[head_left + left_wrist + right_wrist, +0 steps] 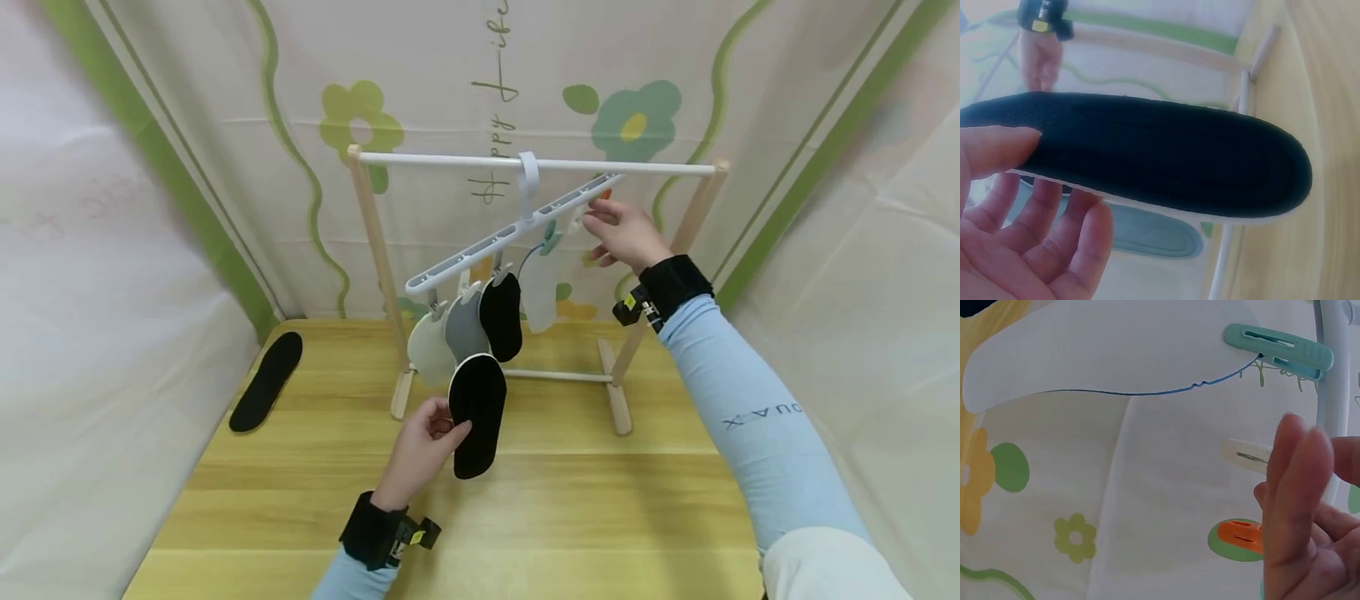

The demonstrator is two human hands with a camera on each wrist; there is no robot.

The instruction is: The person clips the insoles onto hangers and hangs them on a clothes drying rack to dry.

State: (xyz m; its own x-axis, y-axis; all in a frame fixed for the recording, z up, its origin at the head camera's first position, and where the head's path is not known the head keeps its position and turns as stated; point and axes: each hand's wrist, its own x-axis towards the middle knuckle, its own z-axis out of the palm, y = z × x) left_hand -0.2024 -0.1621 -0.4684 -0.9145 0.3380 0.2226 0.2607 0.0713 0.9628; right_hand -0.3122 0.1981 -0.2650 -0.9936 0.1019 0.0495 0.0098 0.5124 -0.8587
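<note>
In the head view my left hand [423, 446] holds a black insole [480, 417] up in front of the hanger, pinched between thumb and fingers. Its pale edge shows in the left wrist view. My right hand [628, 236] is at the raised right end of the white clip hanger [480, 252]. The right wrist view shows its fingers partly covering a white clip [1244, 454] and an orange clip [1239, 534]; whether they grip either is hidden. A teal clip [1279, 350] holds a white, blue-edged insole [1110, 353].
A pale insole [431, 350], a grey insole [467, 325] and a black hanging insole [501, 317] hang from the hanger's lower left end. A rack with a white bar [450, 160] carries the hanger. Another black insole [266, 383] lies on the wooden table [570, 508] at left.
</note>
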